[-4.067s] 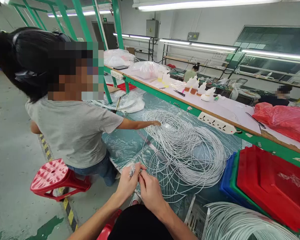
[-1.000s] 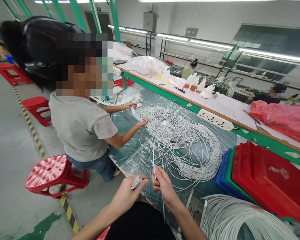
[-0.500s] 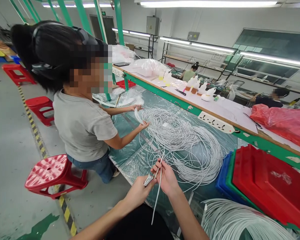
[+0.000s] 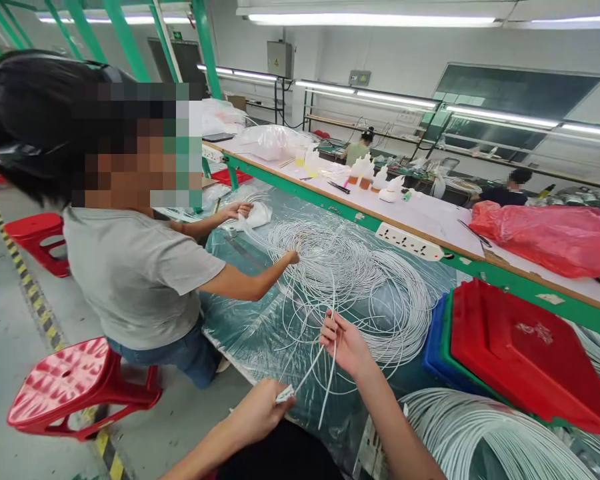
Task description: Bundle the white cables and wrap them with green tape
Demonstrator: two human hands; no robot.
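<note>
Low in the head view, my left hand (image 4: 263,410) is closed around a small whitish, crumpled-looking piece (image 4: 285,395) whose kind I cannot make out. From there a thin white cable (image 4: 310,371) runs up to my right hand (image 4: 347,341). The fingers of my right hand pinch white cable, and a loose end (image 4: 326,400) hangs below them. Just beyond lies a large tangled heap of white cable (image 4: 325,257), with a looser coil (image 4: 405,313) on its right side.
At left a co-worker in a grey shirt (image 4: 130,267) reaches over the plastic-covered table (image 4: 250,313). Stacked red, green and blue bins (image 4: 520,340) stand at right, beside a big cable coil (image 4: 475,427). A raised shelf carries bottles (image 4: 365,172) and a power strip (image 4: 410,241).
My hands have moved apart, the left one down and left, stretching cable between them. The co-worker's far hand has moved back over the table. The view has shifted right.
</note>
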